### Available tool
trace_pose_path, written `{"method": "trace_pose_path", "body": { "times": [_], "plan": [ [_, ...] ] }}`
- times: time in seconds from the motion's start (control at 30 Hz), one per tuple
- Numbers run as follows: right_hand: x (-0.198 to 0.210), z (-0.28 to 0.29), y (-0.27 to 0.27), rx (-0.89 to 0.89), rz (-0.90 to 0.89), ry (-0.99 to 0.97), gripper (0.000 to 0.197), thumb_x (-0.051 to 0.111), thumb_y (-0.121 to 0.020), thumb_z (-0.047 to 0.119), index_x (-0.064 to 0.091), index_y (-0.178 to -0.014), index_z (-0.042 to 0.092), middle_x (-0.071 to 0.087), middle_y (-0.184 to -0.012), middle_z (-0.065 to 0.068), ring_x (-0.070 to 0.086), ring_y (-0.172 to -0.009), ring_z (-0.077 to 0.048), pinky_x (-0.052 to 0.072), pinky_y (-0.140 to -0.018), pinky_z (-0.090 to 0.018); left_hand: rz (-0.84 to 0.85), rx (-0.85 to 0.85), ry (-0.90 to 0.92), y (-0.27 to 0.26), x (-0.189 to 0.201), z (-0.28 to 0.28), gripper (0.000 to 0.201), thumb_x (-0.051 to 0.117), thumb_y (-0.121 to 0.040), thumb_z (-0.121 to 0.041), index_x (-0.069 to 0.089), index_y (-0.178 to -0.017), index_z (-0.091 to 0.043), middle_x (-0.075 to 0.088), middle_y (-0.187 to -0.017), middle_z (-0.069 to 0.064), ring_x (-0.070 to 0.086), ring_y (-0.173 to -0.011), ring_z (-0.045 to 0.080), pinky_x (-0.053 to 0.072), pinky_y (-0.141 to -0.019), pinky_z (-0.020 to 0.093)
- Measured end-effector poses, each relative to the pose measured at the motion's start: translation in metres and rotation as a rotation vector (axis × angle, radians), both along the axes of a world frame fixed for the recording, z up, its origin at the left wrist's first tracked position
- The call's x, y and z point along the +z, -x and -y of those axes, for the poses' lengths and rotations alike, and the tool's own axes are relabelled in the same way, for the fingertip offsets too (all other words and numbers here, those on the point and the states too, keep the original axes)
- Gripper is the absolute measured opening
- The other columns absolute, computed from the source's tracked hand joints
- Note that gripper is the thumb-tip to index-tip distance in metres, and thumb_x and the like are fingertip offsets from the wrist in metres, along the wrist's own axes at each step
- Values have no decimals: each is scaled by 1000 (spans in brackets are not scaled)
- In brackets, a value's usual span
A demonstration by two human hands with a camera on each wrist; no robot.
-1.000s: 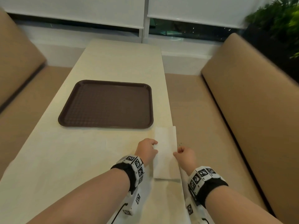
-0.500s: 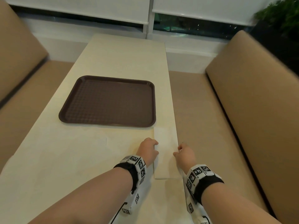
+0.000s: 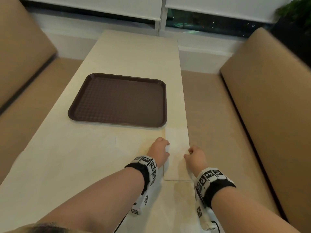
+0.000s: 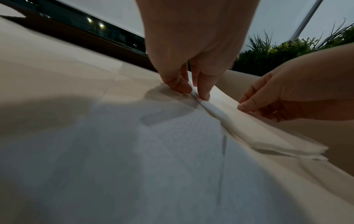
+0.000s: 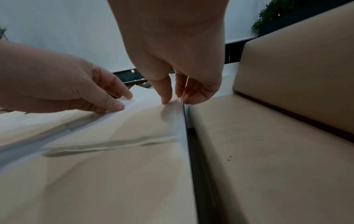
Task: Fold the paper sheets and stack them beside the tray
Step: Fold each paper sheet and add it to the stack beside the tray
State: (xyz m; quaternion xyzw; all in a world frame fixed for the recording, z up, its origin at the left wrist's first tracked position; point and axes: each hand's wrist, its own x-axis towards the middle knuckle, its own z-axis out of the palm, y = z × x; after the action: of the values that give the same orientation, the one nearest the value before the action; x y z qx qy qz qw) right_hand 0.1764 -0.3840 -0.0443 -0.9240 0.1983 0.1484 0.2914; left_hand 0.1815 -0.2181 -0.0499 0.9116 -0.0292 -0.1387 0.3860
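A folded white paper stack [image 3: 176, 158] lies along the table's right edge, just in front of the brown tray's [image 3: 117, 100] near right corner. My left hand [image 3: 166, 145] pinches the stack's left edge; the left wrist view shows thumb and finger of this left hand [image 4: 195, 92] closed on the lifted edge of the paper [image 4: 249, 125]. My right hand [image 3: 189, 151] holds the stack's right edge. In the right wrist view, that right hand [image 5: 177, 101] has its thumb on top of the paper [image 5: 124, 128] and its fingers curled at the table's rim.
The cream table [image 3: 134, 52] runs away toward a window. Tan bench seats flank it on the left [image 3: 25, 47] and the right [image 3: 269, 98]. A pale flat sheet [image 3: 80, 152] seems to lie on the table left of my hands. A plant [image 3: 297, 12] stands far right.
Both hands keep their hold on the folded paper's sides. The paper's right edge has come in line with the table's edge. The head view has shifted slightly.
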Motion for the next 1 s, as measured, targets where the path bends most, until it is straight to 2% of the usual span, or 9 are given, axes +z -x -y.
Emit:
{"method": "trace_pose_path", "body": {
  "times": [0.07, 0.17, 0.27, 0.33, 0.5, 0.6, 0.67, 0.77, 1.0],
  "plan": [
    [3, 0, 1, -8, 11, -10, 29, 61, -89, 16, 56, -116, 6, 61, -111, -13, 59, -99, -29, 49, -84, -36, 2, -6, -7, -1, 6, -2, 47, 65, -87, -12, 50, -132, -9, 41, -135, 4, 48, -118, 22, 35, -98, 23],
    [15, 0, 5, -37, 91, -32, 32, 59, -89, 20, 56, -118, 6, 60, -115, -12, 57, -104, -30, 48, -89, -39, 41, 55, 13, -6, 33, -21, 43, 65, -89, -22, 53, -128, -10, 43, -129, 4, 51, -111, 21, 35, -93, 21],
    [36, -7, 15, -30, 219, -58, 31, 58, -90, 17, 59, -118, 6, 56, -122, -14, 54, -111, -31, 44, -95, -39, 165, 132, 34, -9, 85, -70, 32, 69, -86, -28, 63, -115, -15, 52, -108, -2, 54, -91, 13, 38, -83, 18],
    [56, -25, 28, 33, 264, -111, 28, 58, -91, 18, 61, -118, 10, 55, -121, -8, 54, -110, -25, 43, -93, -34, 227, 194, 48, -2, 124, -115, 25, 69, -85, -29, 66, -109, -20, 57, -99, -8, 53, -80, 5, 42, -74, 16],
    [83, -101, 62, 539, 158, -85, 25, 63, -90, 22, 62, -114, 17, 56, -109, 4, 50, -95, -12, 36, -81, -21, 221, 352, 49, 49, 174, -213, 12, 69, -86, -24, 64, -96, -27, 59, -87, -16, 52, -72, 0, 40, -65, 10],
    [69, -148, 80, 827, -70, 31, 35, 61, -90, 30, 59, -124, 19, 56, -123, 0, 53, -110, -16, 39, -89, -22, 88, 361, 26, 86, 159, -245, 9, 69, -86, -23, 65, -94, -26, 62, -88, -11, 52, -66, 5, 39, -54, 12],
    [57, -173, 90, 884, -138, 95, 44, 60, -90, 33, 54, -130, 17, 52, -131, -3, 50, -119, -21, 41, -98, -28, 16, 334, 5, 105, 139, -255, 9, 69, -86, -23, 66, -94, -25, 64, -91, -8, 52, -66, 6, 39, -51, 10],
    [49, -196, 96, 833, -87, 146, 49, 61, -89, 37, 47, -130, 14, 47, -128, -6, 49, -117, -25, 43, -97, -34, -57, 263, -53, 123, 107, -255, 13, 69, -86, -23, 65, -98, -20, 62, -94, -5, 53, -71, 7, 39, -60, 11],
    [38, -221, 89, 591, -126, 171, 56, 70, -83, 35, 43, -126, 12, 49, -123, -8, 52, -114, -26, 47, -95, -36, -171, 94, -284, 114, 59, -232, 44, 59, -91, -27, 49, -132, -16, 54, -130, 5, 51, -118, 23, 41, -98, 31]
  ]
}}
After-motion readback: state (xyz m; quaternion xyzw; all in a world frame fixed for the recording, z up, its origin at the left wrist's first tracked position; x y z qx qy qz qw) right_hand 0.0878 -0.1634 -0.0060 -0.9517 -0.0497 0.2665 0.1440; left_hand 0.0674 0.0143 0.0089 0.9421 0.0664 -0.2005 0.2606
